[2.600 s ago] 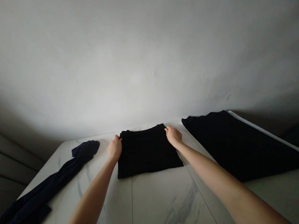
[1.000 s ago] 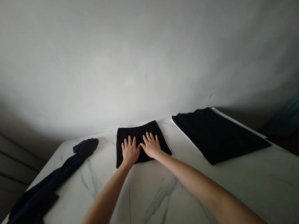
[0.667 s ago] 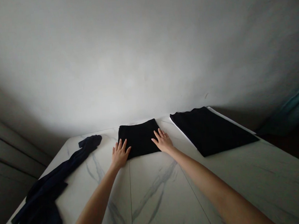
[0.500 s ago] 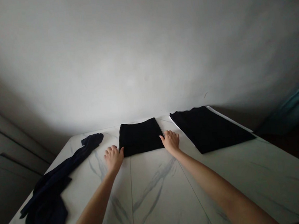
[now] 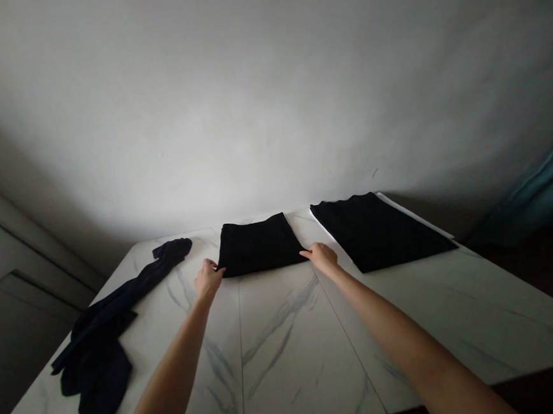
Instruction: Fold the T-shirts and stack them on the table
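Fingers (image 5: 220, 270) of left hand (image 5: 207, 280) and right hand (image 5: 324, 257) pinch folded black cloth (image 5: 262, 246) on table (image 5: 286, 334).

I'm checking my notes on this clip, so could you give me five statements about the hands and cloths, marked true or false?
1. The left hand grips the middle black cloth at its near left corner. True.
2. The right hand lies flat on that cloth's centre. False: it grips near the near right corner.
3. The dark blue garment lies left of both hands. True.
4. The right-hand black cloth has white showing along its sides. True.
5. The tabletop is plain brown. False: it is white with grey veining.
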A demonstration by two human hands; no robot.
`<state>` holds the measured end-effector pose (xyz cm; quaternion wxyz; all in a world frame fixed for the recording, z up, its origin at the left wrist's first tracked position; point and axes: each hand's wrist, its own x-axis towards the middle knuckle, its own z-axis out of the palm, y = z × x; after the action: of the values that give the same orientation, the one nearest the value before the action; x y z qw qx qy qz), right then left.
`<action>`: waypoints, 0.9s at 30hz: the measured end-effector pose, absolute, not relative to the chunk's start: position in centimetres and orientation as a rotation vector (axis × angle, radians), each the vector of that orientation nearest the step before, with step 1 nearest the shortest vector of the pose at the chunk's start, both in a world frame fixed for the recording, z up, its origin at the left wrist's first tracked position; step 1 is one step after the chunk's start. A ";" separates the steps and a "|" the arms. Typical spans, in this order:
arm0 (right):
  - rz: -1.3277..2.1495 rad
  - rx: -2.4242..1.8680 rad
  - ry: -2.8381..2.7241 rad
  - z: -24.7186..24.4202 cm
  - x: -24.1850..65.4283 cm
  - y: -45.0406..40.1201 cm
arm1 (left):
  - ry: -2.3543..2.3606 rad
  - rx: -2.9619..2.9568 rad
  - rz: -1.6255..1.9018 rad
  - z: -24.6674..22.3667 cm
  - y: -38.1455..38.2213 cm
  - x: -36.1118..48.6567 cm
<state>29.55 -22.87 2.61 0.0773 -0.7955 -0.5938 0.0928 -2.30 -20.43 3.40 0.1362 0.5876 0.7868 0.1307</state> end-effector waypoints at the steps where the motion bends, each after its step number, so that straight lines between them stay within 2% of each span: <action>1: 0.284 -2.377 -1.795 2.6 29.8 -23.0 | 2.261 1.698 0.344 3.4 -20.5 -2.6; 6: 0.236 -2.376 -1.826 2.8 29.3 -23.0 | 2.281 1.783 0.192 3.5 -21.1 -2.4; 9: 0.056 -2.248 -1.877 3.1 27.9 -21.3 | 2.322 2.063 0.310 3.7 -20.7 -0.4; 11: 0.015 -2.068 -2.021 3.0 26.5 -19.7 | 2.162 2.305 0.449 3.6 -19.8 1.7; 15: 0.116 -1.800 -2.299 2.1 23.5 -16.2 | 1.762 2.600 0.402 2.4 -17.0 5.3; 20: 0.216 -1.798 -2.367 0.1 23.5 -13.6 | 1.762 2.633 0.203 0.0 -14.8 5.6; 27: 0.225 -1.767 -2.406 -0.9 25.9 -10.1 | 1.610 2.742 0.132 -1.2 -11.2 3.1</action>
<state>25.87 -10.07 -0.86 0.0740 -0.5887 -0.8015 0.0750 3.12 -11.16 -1.24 -0.0202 0.8614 0.5058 0.0416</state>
